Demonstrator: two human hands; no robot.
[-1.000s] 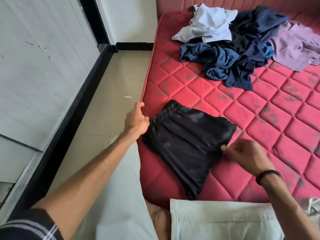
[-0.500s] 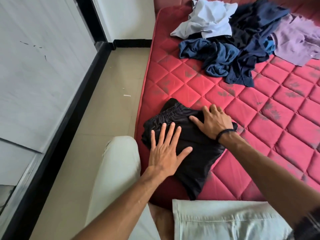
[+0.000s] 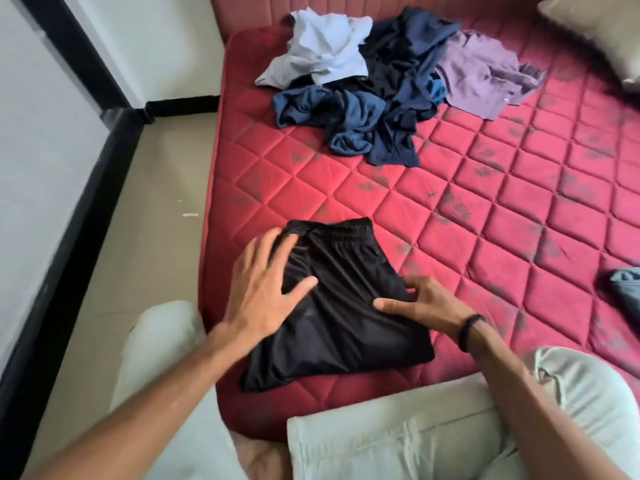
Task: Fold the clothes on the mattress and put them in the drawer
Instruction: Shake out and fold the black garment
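At the near left edge of the red quilted mattress (image 3: 450, 209), black shorts (image 3: 339, 306) lie flat, waistband at the far end. Left hand (image 3: 263, 292) lies on their left half, fingers spread, slightly blurred. Right hand (image 3: 426, 303) rests on their right edge, thumb extended across the fabric, other fingers bent at the hem; whether they pinch it is unclear. Unfolded clothes pile (image 3: 381, 91) sits far back on the mattress, grey pillow (image 3: 595, 32) far right

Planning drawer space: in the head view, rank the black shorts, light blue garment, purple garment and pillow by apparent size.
1. black shorts, though nearest the camera
2. purple garment and light blue garment: alike, both crumpled, unranked
3. pillow, cut off by the frame edge
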